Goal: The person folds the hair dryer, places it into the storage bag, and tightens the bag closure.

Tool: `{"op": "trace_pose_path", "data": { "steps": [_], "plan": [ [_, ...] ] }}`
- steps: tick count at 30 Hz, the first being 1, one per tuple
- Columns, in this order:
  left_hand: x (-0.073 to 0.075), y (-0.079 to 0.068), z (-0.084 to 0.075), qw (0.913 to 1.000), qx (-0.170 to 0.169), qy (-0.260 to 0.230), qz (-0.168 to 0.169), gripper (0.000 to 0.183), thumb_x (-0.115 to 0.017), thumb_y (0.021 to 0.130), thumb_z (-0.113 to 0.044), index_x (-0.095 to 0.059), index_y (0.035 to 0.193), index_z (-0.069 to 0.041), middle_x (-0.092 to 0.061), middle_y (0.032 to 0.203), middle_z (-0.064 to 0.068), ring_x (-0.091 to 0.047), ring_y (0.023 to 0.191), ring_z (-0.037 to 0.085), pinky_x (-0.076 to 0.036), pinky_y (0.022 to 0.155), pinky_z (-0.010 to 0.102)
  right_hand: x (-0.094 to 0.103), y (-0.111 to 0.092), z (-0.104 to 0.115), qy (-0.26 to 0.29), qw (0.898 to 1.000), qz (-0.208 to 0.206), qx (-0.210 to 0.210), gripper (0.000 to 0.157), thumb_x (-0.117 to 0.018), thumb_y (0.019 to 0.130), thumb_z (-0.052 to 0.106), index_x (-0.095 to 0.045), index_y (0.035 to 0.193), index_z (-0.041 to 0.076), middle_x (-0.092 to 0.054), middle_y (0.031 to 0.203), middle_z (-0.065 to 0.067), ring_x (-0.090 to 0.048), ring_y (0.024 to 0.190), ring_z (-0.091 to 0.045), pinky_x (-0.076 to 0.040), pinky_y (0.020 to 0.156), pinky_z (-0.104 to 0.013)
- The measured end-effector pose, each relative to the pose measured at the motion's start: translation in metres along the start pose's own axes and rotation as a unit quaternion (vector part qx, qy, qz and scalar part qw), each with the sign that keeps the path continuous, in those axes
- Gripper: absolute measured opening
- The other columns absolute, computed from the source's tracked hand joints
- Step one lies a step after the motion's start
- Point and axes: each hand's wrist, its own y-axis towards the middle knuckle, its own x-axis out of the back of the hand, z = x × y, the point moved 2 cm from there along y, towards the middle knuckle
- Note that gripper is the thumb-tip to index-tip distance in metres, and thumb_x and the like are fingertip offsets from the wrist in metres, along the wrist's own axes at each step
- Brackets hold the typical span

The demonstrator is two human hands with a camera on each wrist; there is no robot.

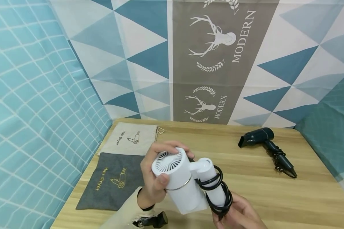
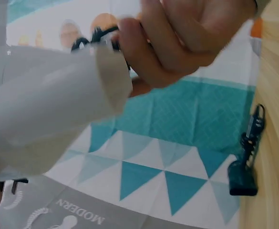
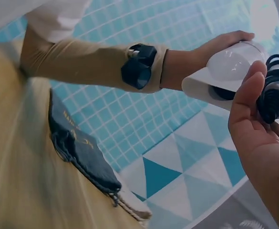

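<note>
A white hair dryer (image 1: 183, 187) is held above the table in both hands, its round slatted vent facing up. Curled round the vent end, my left hand (image 1: 153, 173) has its thumb on the near side and fingers across the far side. Black cord (image 1: 222, 198) is wound around the handle, which lies folded beside the barrel. My right hand (image 1: 240, 211) grips the handle's lower end with its bundled cord. In the right wrist view, that hand's thumb and fingers (image 3: 253, 90) close about the coil (image 3: 273, 102). The nozzle end (image 2: 113, 78) shows in the left wrist view.
A dark hair dryer (image 1: 258, 136) with its cord wrapped around the handle lies at the right rear of the wooden table (image 1: 312, 194). Two drawstring pouches lie on the left: a beige pouch (image 1: 123, 133) behind a grey pouch (image 1: 106, 181). Patterned cloth walls (image 1: 149, 63) surround the table.
</note>
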Motion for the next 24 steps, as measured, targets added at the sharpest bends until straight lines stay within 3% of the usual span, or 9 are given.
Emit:
{"op": "trace_pose_path", "data": {
  "steps": [3,5,8,10,13,15,17,21,24],
  "plan": [
    [0.002,0.0,0.007,0.9983,0.049,0.023,0.021,0.043,-0.046,0.091,-0.029,-0.041,0.098,0.014,-0.051,0.095,0.032,-0.061,0.085,0.034,-0.052,0.063,0.042,0.006,-0.002,-0.004,0.005,1.0,-0.019,-0.002,0.038,-0.014,0.098,0.002,-0.046,0.119,-0.005,-0.056,0.108,-0.013,-0.055,0.088,-0.019,-0.045,0.079,-0.027],
    [0.005,0.003,0.012,0.9951,0.085,0.039,0.033,0.042,-0.047,0.092,-0.028,-0.042,0.098,0.013,-0.053,0.095,0.031,-0.061,0.086,0.034,-0.052,0.063,0.04,0.012,-0.002,-0.006,-0.022,0.999,-0.028,0.003,0.039,-0.013,0.098,0.002,-0.047,0.116,-0.004,-0.058,0.103,-0.012,-0.055,0.081,-0.017,-0.046,0.074,-0.026],
    [0.012,0.005,0.018,0.9849,0.14,0.084,0.058,0.036,-0.047,0.092,-0.025,-0.045,0.099,0.009,-0.057,0.096,0.026,-0.061,0.086,0.03,-0.052,0.061,0.036,0.021,-0.002,-0.007,-0.047,0.998,-0.048,0.009,0.04,-0.011,0.098,0.002,-0.048,0.113,-0.004,-0.058,0.098,-0.009,-0.05,0.07,-0.015,-0.041,0.062,-0.025],
    [0.017,0.004,0.021,0.972,0.187,0.119,0.079,0.03,-0.048,0.092,-0.022,-0.047,0.101,0.007,-0.057,0.098,0.022,-0.061,0.084,0.025,-0.051,0.061,0.033,0.027,-0.003,-0.006,-0.059,0.997,-0.047,0.025,0.041,-0.009,0.097,0.001,-0.046,0.114,-0.006,-0.055,0.091,-0.008,-0.04,0.063,-0.017,-0.032,0.056,-0.028],
    [0.024,-0.003,0.025,0.9446,0.265,0.16,0.109,0.024,-0.048,0.091,-0.016,-0.048,0.106,0.003,-0.056,0.101,0.017,-0.059,0.084,0.021,-0.051,0.064,0.031,0.033,-0.006,-0.005,-0.055,0.997,-0.038,0.039,0.042,-0.007,0.097,-0.001,-0.042,0.119,-0.01,-0.046,0.081,-0.008,-0.028,0.057,-0.02,-0.022,0.053,-0.031],
    [0.029,-0.009,0.026,0.9252,0.317,0.171,0.119,0.022,-0.048,0.091,-0.012,-0.046,0.109,0.001,-0.054,0.103,0.014,-0.058,0.087,0.021,-0.05,0.068,0.031,0.037,-0.007,-0.007,-0.049,0.998,-0.03,0.03,0.043,-0.006,0.096,-0.001,-0.038,0.123,-0.011,-0.043,0.079,-0.008,-0.024,0.057,-0.022,-0.019,0.054,-0.033],
    [0.034,-0.016,0.028,0.9111,0.352,0.177,0.12,0.022,-0.047,0.092,-0.011,-0.045,0.111,0.0,-0.054,0.106,0.013,-0.056,0.094,0.021,-0.049,0.073,0.032,0.041,-0.007,-0.012,-0.051,0.998,-0.027,0.006,0.042,-0.007,0.097,-0.001,-0.039,0.122,-0.011,-0.042,0.079,-0.008,-0.025,0.058,-0.022,-0.02,0.055,-0.033],
    [0.044,-0.027,0.03,0.8927,0.392,0.185,0.122,0.022,-0.046,0.093,-0.012,-0.046,0.112,-0.001,-0.052,0.11,0.011,-0.052,0.105,0.021,-0.045,0.084,0.036,0.046,-0.006,-0.023,-0.056,0.998,-0.008,-0.036,0.039,-0.009,0.097,-0.001,-0.038,0.122,-0.011,-0.046,0.08,-0.009,-0.027,0.058,-0.024,-0.022,0.054,-0.035],
    [0.051,-0.038,0.033,0.8803,0.422,0.173,0.13,0.022,-0.043,0.095,-0.015,-0.045,0.113,-0.001,-0.052,0.112,0.012,-0.051,0.107,0.02,-0.045,0.084,0.036,0.045,-0.006,-0.03,-0.043,0.998,0.019,-0.038,0.039,-0.01,0.097,0.0,-0.034,0.125,-0.011,-0.041,0.075,-0.014,-0.025,0.053,-0.025,-0.019,0.046,-0.035]
  ]
}}
